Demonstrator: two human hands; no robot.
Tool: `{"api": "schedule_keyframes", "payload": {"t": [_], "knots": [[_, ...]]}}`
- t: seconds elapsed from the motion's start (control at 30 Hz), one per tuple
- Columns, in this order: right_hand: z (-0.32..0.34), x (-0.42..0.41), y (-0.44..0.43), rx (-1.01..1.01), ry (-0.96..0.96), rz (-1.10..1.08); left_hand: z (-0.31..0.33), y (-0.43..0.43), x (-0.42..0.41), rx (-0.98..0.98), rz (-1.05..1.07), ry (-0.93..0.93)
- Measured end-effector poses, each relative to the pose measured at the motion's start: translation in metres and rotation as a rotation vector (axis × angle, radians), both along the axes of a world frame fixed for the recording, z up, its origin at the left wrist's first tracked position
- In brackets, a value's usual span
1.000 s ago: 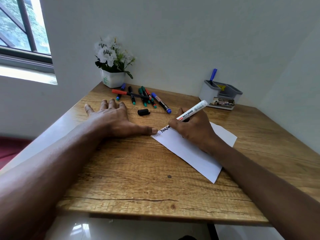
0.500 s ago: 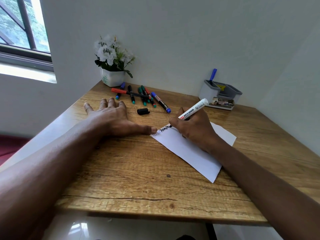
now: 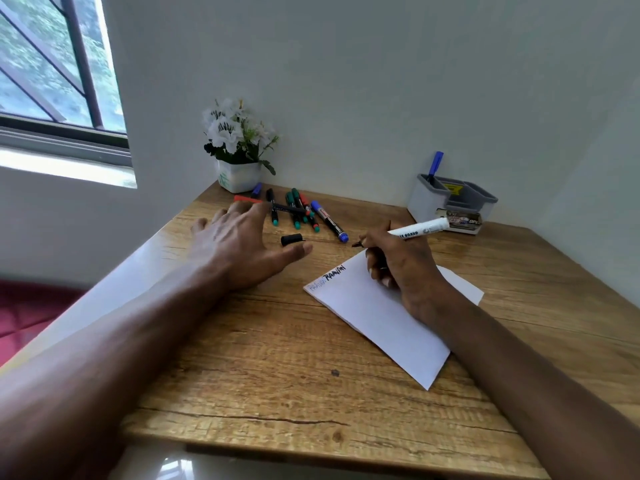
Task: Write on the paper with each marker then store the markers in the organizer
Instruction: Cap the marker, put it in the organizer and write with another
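Note:
My right hand (image 3: 401, 268) grips a white whiteboard marker (image 3: 417, 229), uncapped, its black tip lifted just past the paper's far corner. The white paper (image 3: 377, 317) lies on the wooden table (image 3: 263, 368) with faint blue and bold black writing near its left corner. My left hand (image 3: 239, 247) hovers with fingers spread, the thumb close to a loose black cap (image 3: 291, 239). Several capped markers (image 3: 301, 211) in black, green, red and blue lie in a pile behind that hand. A grey organizer (image 3: 450, 202) at the back right holds one blue marker (image 3: 434, 164).
A white pot of white flowers (image 3: 239, 147) stands in the table's back left corner. Walls close in behind and to the right. A window (image 3: 52, 64) is at the left. The table's front edge is near me.
My left hand left the paper's corner and moved back and left toward the black cap. My right hand lifted the marker tip off the paper; the black word now shows.

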State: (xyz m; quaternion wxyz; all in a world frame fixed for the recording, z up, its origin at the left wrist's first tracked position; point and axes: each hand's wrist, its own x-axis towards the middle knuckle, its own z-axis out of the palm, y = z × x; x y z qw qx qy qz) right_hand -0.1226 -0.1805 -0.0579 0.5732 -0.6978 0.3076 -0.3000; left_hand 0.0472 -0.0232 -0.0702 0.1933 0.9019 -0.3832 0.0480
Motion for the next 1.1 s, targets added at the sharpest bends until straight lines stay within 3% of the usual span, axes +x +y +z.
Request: {"api": "schedule_keyframes", "payload": {"t": [0.1,0.2,0.43,0.6,0.67,0.83,0.97,1.1], "knots": [[0.000,0.000,-0.001,0.006,0.016,0.058,-0.001,-0.007,0.000,-0.174,-0.065,-0.157],[0.001,0.001,-0.001,0.030,0.000,0.107,0.000,-0.012,-0.003,-0.151,-0.092,-0.219],[0.005,0.003,-0.009,0.120,0.006,0.170,-0.006,-0.021,0.003,-0.044,-0.155,-0.209],[0.009,0.001,-0.009,0.129,0.026,0.179,-0.005,-0.020,-0.001,-0.212,-0.175,-0.181],[0.010,-0.001,-0.009,0.160,-0.033,0.176,-0.004,-0.017,-0.002,-0.393,-0.212,-0.048],[0.010,-0.001,-0.006,0.249,-0.258,0.224,0.003,-0.007,-0.003,-0.750,-0.465,0.691],[0.010,-0.002,-0.003,0.214,-0.279,0.273,0.003,-0.010,-0.010,-0.752,-0.543,0.856],[0.009,-0.002,-0.002,0.153,-0.251,0.296,0.003,-0.008,-0.010,-0.722,-0.582,0.905]]}}
